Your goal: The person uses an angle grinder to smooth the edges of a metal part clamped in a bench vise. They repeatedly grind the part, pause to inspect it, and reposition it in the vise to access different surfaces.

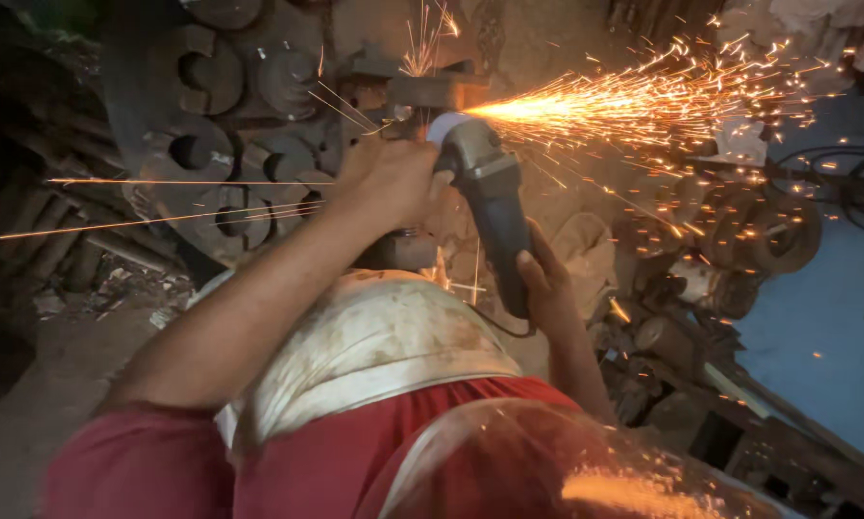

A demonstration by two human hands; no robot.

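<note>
Angle grinder (490,207) running against a dark metal block (432,91) just above and beyond both hands, disc (444,123) touching the block's lower edge. Sparks (643,101) streaming off to the right of the contact point, a few thin streaks thrown left. Grinding clearly under way; how much of the edge is already dressed and how much remains cannot be told, glare hiding the surface. Left hand (389,183) clenched around the grinder's front, near the head, probably on a side handle hidden beneath the fingers. Right hand (545,279) wrapped around the rear of the grey body, lower and nearer. Cord (509,327) hanging under the right hand. Below the hands, a stained white cloth (374,346) over red clothing (336,452). Beyond the left hand, stacked round steel parts (211,144); right of the right hand, more rusty parts (740,231) and a blue surface (816,317).
</note>
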